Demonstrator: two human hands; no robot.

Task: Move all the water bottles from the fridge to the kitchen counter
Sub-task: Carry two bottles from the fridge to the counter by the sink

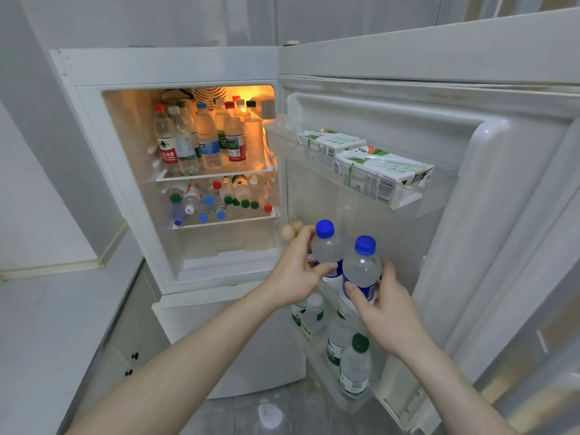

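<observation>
Left hand (pixel 293 271): curled round the left blue-capped bottle (pixel 327 248), thumb across its front, fingers behind it.
Right hand (pixel 387 304): grasping the right blue-capped bottle (pixel 361 271), thumb on its blue label, fingers round the far side.
Held bottles: two, both clear with blue caps, upright, touching each other, in front of the open fridge door (pixel 489 215), above the lower door rack.
Lower door rack (pixel 326 372): about four more bottles stand in it with green labels; one green cap (pixel 360 342) shows clearly, the rest are partly hidden by the hands.
Top fridge shelf (pixel 213 175): a crowd of upright bottles with red, white, blue and green caps; roughly ten, the back ones too packed to count exactly.
Second fridge shelf (pixel 224 221): bottles lying on their sides, caps facing out; about ten caps visible in green, blue, red and white.
Upper door rack (pixel 408 204): two packs of green-and-white cartons (pixel 381 174), lying side by side.
Eggs (pixel 292 230): two, just behind the left hand's fingers.
Worktop (pixel 47 309): pale, to the left of the fridge, well apart from the held bottles.
</observation>
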